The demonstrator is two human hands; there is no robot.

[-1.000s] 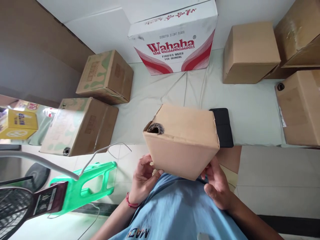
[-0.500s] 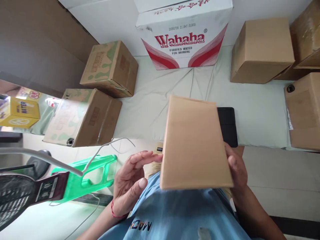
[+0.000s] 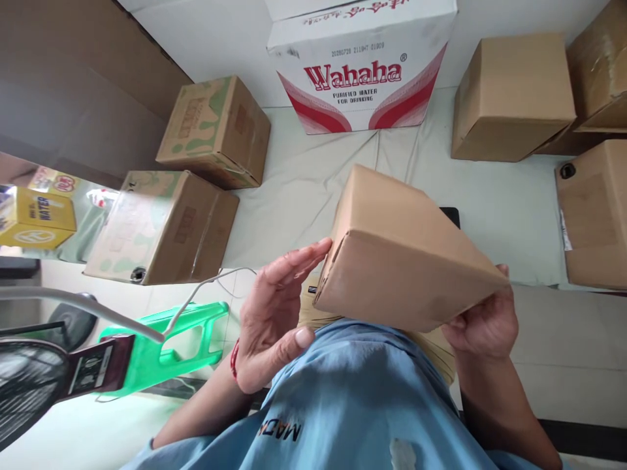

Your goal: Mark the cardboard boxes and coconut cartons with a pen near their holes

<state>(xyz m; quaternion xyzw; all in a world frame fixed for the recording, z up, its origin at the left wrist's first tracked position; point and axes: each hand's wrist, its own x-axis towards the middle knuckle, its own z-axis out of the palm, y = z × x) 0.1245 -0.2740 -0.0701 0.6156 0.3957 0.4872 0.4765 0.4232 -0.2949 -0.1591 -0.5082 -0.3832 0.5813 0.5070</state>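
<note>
A plain brown cardboard box (image 3: 392,261) hangs tilted in front of my body, above the near edge of the covered table. My right hand (image 3: 482,320) grips its lower right corner, the fingers partly hidden under it. My left hand (image 3: 279,313) is open at the box's left end, thumb spread away and fingertips at or very near the cardboard; whether they press on it I cannot tell. Behind the box, a flat black object (image 3: 450,215) on the table is mostly covered from view.
A white Wahaha water carton (image 3: 362,78) stands at the back of the pale-covered table (image 3: 279,222). Printed cartons (image 3: 166,228) sit at left, brown boxes (image 3: 514,98) at right. Down left are a green plastic stool (image 3: 200,333), a fan (image 3: 29,385) and a white cable (image 3: 132,326).
The box has turned and tipped, so its long side and left end now show. My right hand has moved outward to the right; my left has risen slightly toward the box's end.
</note>
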